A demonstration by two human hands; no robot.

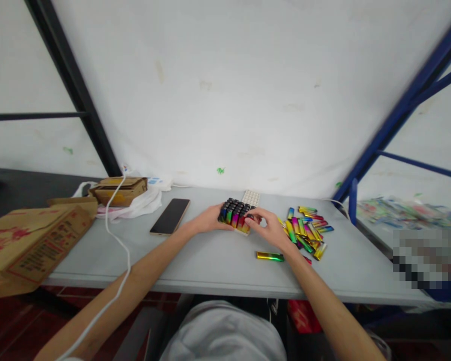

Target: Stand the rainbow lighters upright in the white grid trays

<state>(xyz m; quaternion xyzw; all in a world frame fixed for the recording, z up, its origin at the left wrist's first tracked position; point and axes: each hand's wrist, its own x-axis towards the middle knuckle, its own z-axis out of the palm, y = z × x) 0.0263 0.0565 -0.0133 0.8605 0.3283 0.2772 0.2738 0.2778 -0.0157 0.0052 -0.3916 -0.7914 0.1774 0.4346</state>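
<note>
A block of upright lighters [235, 210], with black tops and shiny rainbow bodies, stands packed in rows in a white holder [242, 232] on the table. My left hand [210, 219] is wrapped round the left side of this block. At its front right corner, my right hand [265, 226] pinches the black top of one lighter; its body is mostly hidden. To the right lies a loose pile of lighters [304, 229] in gold, green, red and blue. A single gold and green lighter [269, 256] lies below my right hand. Behind the block is a white tray with holes [251, 196].
A dark phone [170, 216] lies left of my left hand. Further left are a small cardboard box [123, 190], a white plastic bag [146, 201] and a large cardboard box [33, 240]. A white cable [116, 239] hangs across my left forearm. A wall stands behind the table.
</note>
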